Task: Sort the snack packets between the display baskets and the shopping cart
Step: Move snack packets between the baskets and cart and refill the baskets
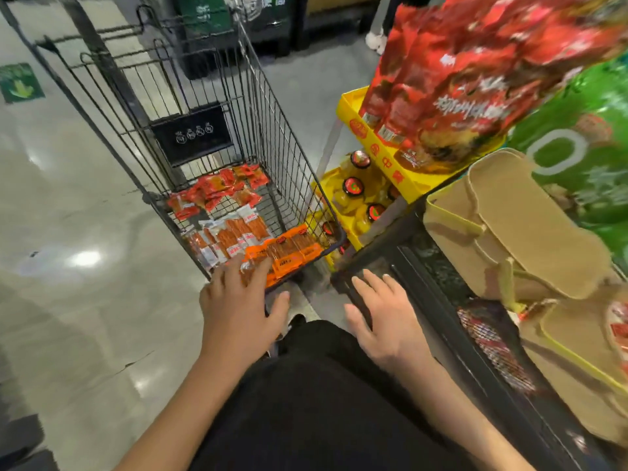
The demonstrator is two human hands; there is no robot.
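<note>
Hands at the cart

Packets [238,219] lie on the floor of the wire cart [272,137]. Left hand [238,311] reaches over its near rim, fingers [261,266] released and touching an orange packet [289,249]. Right hand [384,317] hovers spread, grasping nothing, beside tan baskets [509,226].

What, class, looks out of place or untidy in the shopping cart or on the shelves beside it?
Nothing looks spilled or damaged. The snack packets lie loose in the shopping cart, overlapping at mixed angles. The large red bags on the yellow display tray lean out, though motion blur may exaggerate this.
</note>
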